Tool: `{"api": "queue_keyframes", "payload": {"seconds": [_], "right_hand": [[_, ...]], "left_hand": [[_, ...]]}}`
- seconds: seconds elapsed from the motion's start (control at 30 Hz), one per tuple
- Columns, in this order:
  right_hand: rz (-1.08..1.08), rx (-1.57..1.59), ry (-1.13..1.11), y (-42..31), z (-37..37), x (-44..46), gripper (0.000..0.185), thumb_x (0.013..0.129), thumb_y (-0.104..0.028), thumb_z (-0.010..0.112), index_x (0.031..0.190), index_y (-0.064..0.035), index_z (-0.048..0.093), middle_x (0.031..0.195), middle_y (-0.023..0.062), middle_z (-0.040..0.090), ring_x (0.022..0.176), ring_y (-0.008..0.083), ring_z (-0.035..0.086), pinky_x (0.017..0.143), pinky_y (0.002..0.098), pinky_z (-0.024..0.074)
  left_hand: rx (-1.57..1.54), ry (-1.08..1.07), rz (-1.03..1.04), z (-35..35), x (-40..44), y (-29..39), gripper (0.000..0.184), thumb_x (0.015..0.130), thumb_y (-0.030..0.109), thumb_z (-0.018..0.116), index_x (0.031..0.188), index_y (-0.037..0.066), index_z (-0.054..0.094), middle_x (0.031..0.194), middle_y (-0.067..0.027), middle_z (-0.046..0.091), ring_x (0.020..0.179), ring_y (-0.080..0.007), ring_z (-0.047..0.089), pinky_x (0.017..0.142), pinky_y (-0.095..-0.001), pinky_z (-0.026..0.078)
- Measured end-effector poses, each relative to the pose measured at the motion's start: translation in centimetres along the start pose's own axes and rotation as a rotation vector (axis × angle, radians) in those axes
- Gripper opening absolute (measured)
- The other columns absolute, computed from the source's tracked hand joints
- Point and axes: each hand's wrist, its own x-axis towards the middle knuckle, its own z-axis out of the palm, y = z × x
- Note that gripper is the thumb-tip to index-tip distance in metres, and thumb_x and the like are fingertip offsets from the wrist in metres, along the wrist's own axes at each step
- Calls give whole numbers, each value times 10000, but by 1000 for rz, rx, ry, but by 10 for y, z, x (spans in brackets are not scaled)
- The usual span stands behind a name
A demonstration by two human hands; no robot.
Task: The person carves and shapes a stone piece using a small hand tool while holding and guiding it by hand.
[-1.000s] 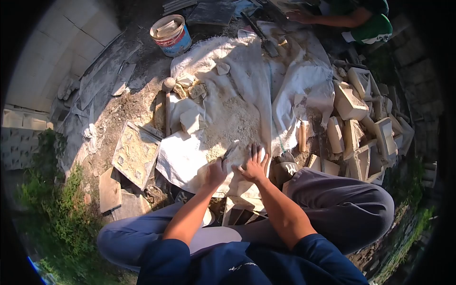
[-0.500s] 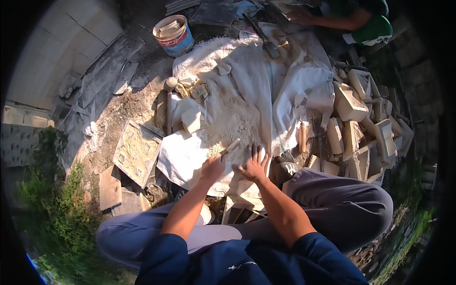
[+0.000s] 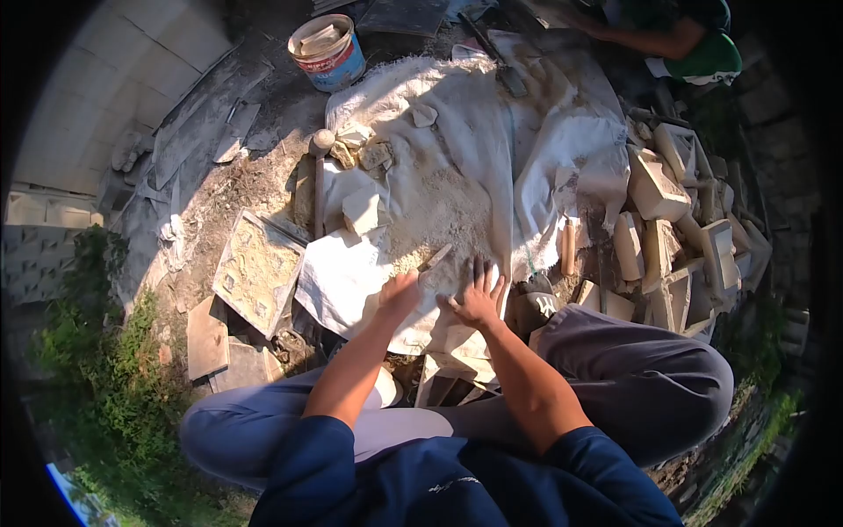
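My left hand [image 3: 399, 293] is closed around a narrow, flat-bladed tool [image 3: 435, 257]. Its pale blade points up and to the right, low over the dusty sack; the handle is hidden in my fist, so its exact kind is unclear. Beside it my right hand [image 3: 478, 296] lies palm down with fingers spread on the white woven sack [image 3: 338, 279]. Pale powder and crumbs [image 3: 443, 211] cover the sack just beyond both hands. A whitish stone block [image 3: 361, 211] rests up and to the left of them.
A mallet [image 3: 321, 149] and rock chunks lie at the sack's left edge. Further left is a powder-filled square tray [image 3: 255, 279]. A bucket [image 3: 328, 61] stands behind. Rightward are a wooden-handled tool [image 3: 568, 246] and heaped cast blocks [image 3: 659, 189]. Another person's arm [image 3: 645, 39] reaches in, top right.
The whole view has shifted slightly, with the scene sitting a little higher and further right. Both my hands keep nearly the same places on the sack. The other person's hand has moved a little.
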Motion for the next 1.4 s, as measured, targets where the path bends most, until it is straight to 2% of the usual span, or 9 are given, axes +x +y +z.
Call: {"api": "queue_keyframes", "payload": {"seconds": [0.3, 0.53, 0.63, 0.77, 0.97, 1.0, 1.13, 1.3, 1.4], "right_hand": [[-11, -66, 57, -2, -6, 6, 1145, 854, -789, 446, 1581, 20, 88, 1669, 202, 2, 1535, 387, -92, 1164, 680, -49], [-240, -30, 258, 51, 21, 76, 1095, 817, -538, 678, 1579, 9, 112, 1662, 196, 85, 1545, 357, 61, 1188, 650, 93], [-270, -607, 592, 59, 37, 96, 1242, 754, -678, 698, 1565, 41, 93, 1646, 207, 138, 1541, 356, 92, 1202, 617, 123], [-199, 55, 211, 31, -14, 65, 1433, 590, -761, 757, 1573, 24, 73, 1652, 190, 139, 1539, 351, 110, 1196, 620, 133], [-355, -245, 405, 57, 25, 79, 899, 933, -493, 542, 1596, -46, 132, 1667, 153, 136, 1542, 326, 135, 1183, 604, 190], [-368, -57, 478, 42, -1, 61, 573, 951, -200, 554, 1477, -25, 409, 1579, 179, 348, 1483, 356, 291, 1177, 578, 240], [-285, 225, 705, 54, -53, 63, 109, 851, -89, 648, 933, -19, 637, 1083, 171, 650, 1067, 395, 595, 1040, 498, 422], [169, -157, 1038, 103, -116, 64, 390, 902, -179, 596, 1252, -7, 595, 1356, 216, 551, 1269, 412, 501, 1039, 486, 412], [484, -24, 751, 161, -110, 57, 254, 964, -214, 485, 1037, -8, 614, 1102, 214, 624, 1065, 397, 600, 898, 521, 457]], "left_hand": [[-64, -208, -95, -13, 14, 6, 425, 1011, 457, 493, 925, 65, 636, 790, -228, 664, 801, -438, 671, 722, -534, 530], [-208, -163, -190, -25, 14, 25, 517, 1013, 499, 464, 970, 19, 650, 879, -290, 669, 849, -497, 653, 789, -577, 507], [-214, -263, -232, -23, 19, 17, 518, 1010, 505, 469, 962, 29, 669, 914, -321, 660, 877, -510, 643, 797, -596, 490], [-317, -233, -252, -8, 18, 20, 558, 1019, 538, 414, 1024, 41, 667, 941, -310, 674, 954, -507, 642, 852, -573, 492], [-203, -364, -313, -33, 19, 29, 599, 1014, 577, 389, 1028, 48, 669, 988, -300, 681, 1024, -478, 640, 892, -567, 477], [-206, -375, -292, -32, 19, 29, 599, 1014, 577, 389, 1028, 48, 669, 988, -300, 681, 1024, -478, 640, 892, -567, 477], [-188, -357, -314, -29, 16, 25, 604, 1008, 581, 394, 1014, 43, 668, 996, -291, 685, 1028, -475, 639, 900, -559, 476], [-192, -306, -329, -30, 11, 27, 602, 999, 573, 415, 995, 32, 680, 983, -288, 690, 999, -482, 645, 882, -547, 489], [-230, -268, -330, -28, 7, 28, 593, 998, 556, 431, 969, 23, 690, 966, -288, 690, 987, -485, 646, 879, -541, 493]]}}
